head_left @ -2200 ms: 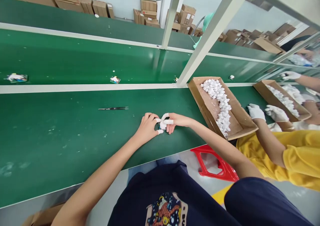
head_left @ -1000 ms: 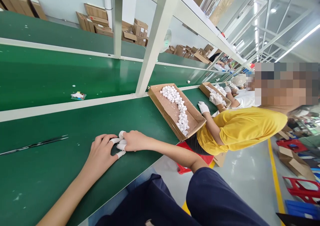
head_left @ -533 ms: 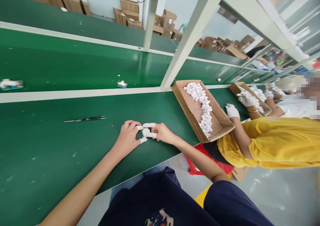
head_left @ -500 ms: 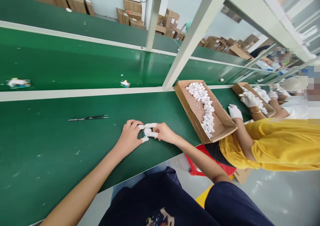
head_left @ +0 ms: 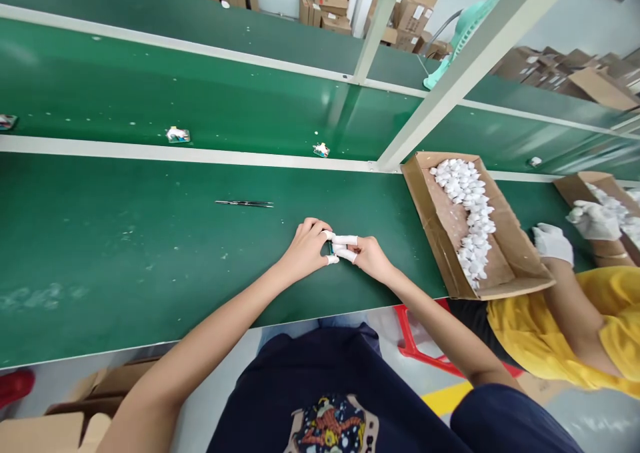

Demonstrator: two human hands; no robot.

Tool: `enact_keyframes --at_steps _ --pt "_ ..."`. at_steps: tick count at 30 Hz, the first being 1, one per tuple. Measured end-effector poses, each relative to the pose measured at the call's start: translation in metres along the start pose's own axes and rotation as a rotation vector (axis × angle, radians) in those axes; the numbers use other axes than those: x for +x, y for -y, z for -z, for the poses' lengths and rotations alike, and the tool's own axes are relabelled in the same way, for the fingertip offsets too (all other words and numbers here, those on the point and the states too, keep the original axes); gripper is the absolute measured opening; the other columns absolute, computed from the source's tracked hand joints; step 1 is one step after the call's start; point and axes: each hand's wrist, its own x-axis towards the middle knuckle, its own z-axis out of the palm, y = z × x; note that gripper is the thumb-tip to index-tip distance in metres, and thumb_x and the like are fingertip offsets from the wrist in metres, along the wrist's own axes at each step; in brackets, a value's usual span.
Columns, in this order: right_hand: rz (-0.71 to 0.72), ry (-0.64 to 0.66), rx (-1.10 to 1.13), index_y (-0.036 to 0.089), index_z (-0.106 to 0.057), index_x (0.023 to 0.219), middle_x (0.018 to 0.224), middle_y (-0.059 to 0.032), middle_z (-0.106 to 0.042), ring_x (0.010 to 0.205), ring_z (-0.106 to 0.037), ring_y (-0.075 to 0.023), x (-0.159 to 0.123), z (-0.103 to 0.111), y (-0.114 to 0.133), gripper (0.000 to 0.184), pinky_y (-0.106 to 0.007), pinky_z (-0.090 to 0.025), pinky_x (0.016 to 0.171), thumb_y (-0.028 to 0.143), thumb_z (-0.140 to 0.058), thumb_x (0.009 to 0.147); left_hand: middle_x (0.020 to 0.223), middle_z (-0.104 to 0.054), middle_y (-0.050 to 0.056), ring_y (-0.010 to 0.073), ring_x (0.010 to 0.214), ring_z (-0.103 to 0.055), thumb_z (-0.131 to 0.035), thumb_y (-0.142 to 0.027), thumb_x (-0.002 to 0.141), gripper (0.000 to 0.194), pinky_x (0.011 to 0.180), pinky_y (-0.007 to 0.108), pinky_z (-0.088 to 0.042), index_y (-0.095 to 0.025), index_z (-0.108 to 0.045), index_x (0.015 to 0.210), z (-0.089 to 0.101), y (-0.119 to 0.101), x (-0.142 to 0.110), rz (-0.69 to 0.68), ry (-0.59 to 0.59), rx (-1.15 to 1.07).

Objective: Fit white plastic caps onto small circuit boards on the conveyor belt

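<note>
My left hand (head_left: 306, 251), with white finger cots on thumb and forefinger, grips a small blue-and-white assembly (head_left: 332, 247) by its edges. It looks like a small circuit board, mostly hidden by fingers. From the other side my right hand (head_left: 373, 259), also in white finger cots, has two fingers closed over the same piece; whether they pinch a separate part I cannot tell. Both hands are just above the green worktop (head_left: 165, 239). Beyond them to the left lie metal tweezers (head_left: 244, 203).
At right stands a cardboard tray (head_left: 515, 259) of white wrapped pieces (head_left: 467, 206). Small assemblies (head_left: 178, 135) sit on the green strip behind the pale rail (head_left: 250, 157). A slanted post (head_left: 450, 86) rises near the tray. A co-worker's gloved hand (head_left: 553, 243) is beyond it.
My view has swung left, so everything sits further right in the picture. The right fingers now cover more of the small piece, and the white part seen between the hands is mostly hidden.
</note>
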Motion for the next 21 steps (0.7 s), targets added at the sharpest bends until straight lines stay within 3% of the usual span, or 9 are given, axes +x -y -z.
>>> enact_keyframes --at_steps 3,5,7,10,17,21 --pt "0.047 -0.039 0.006 0.012 -0.069 0.09 0.054 0.0013 -0.037 0.051 -0.035 -0.0094 0.001 -0.001 0.001 0.041 -0.025 -0.036 0.055 0.051 -0.057 0.082 0.116 -0.054 0.005 0.0229 0.111 -0.038 -0.072 -0.034 0.072 0.038 0.092 0.038 -0.035 -0.015 -0.058 0.102 0.0 0.0 0.0 -0.006 -0.005 0.006" --pt "-0.039 0.008 0.085 0.01 -0.068 0.091 0.054 0.0011 -0.041 0.048 -0.038 -0.0092 0.002 0.001 0.002 0.043 -0.024 -0.036 0.051 0.051 -0.06 0.079 0.116 -0.054 0.005 0.0229 0.111 -0.038 -0.072 -0.035 0.072 0.039 0.092 0.038 -0.035 -0.014 -0.058 0.103 0.001 0.0 0.0 -0.007 -0.007 0.009" --pt "-0.128 0.065 0.197 0.01 -0.065 0.105 0.058 0.0009 -0.048 0.044 -0.043 -0.0092 0.002 0.006 0.003 0.05 -0.023 -0.037 0.046 0.049 -0.065 0.075 0.117 -0.054 0.005 0.0229 0.111 -0.038 -0.072 -0.035 0.073 0.04 0.092 0.038 -0.035 -0.014 -0.057 0.105 0.001 0.0 0.0 -0.007 -0.006 0.009" --pt "-0.148 0.092 0.23 0.01 -0.058 0.121 0.06 0.0014 -0.051 0.042 -0.049 -0.0104 0.001 0.012 0.002 0.06 -0.023 -0.04 0.045 0.045 -0.069 0.073 0.117 -0.054 0.005 0.0226 0.111 -0.038 -0.071 -0.034 0.074 0.041 0.093 0.038 -0.035 -0.014 -0.057 0.106 0.001 0.0 0.0 -0.004 -0.004 0.008" --pt "-0.121 0.105 0.165 0.009 -0.067 0.103 0.051 -0.0005 -0.052 0.038 -0.048 -0.0115 0.002 0.012 0.0 0.05 -0.023 -0.04 0.042 0.052 -0.063 0.078 0.116 -0.055 0.005 0.0229 0.11 -0.038 -0.071 -0.034 0.073 0.038 0.091 0.038 -0.035 -0.014 -0.057 0.103 0.001 0.0 -0.001 -0.001 -0.008 -0.002" --pt "-0.027 0.074 0.088 0.011 -0.068 0.082 0.047 -0.0013 -0.052 0.038 -0.045 -0.0105 0.002 0.01 -0.004 0.041 -0.023 -0.038 0.044 0.051 -0.063 0.079 0.115 -0.055 0.005 0.0229 0.11 -0.038 -0.071 -0.033 0.073 0.038 0.091 0.038 -0.035 -0.014 -0.058 0.103 0.002 0.0 0.0 -0.001 -0.008 -0.009"
